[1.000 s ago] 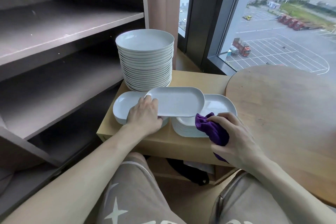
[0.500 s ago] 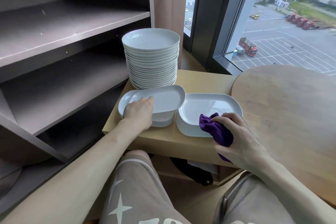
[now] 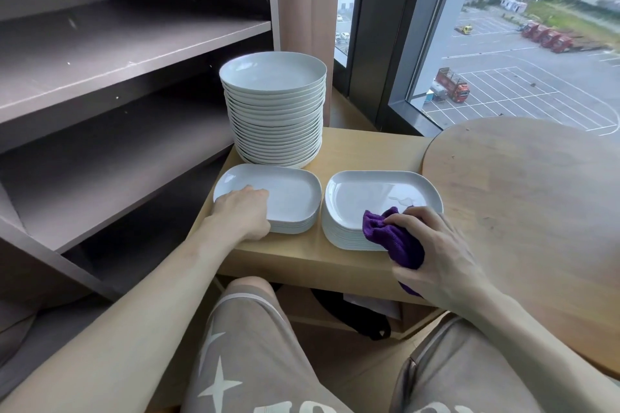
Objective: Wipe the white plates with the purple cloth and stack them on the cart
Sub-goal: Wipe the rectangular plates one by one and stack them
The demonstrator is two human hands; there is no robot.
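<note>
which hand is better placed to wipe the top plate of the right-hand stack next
Right. The right hand grips the purple cloth, which touches the near edge of the right stack's top plate. The left hand is on the left stack and has no cloth.
</note>
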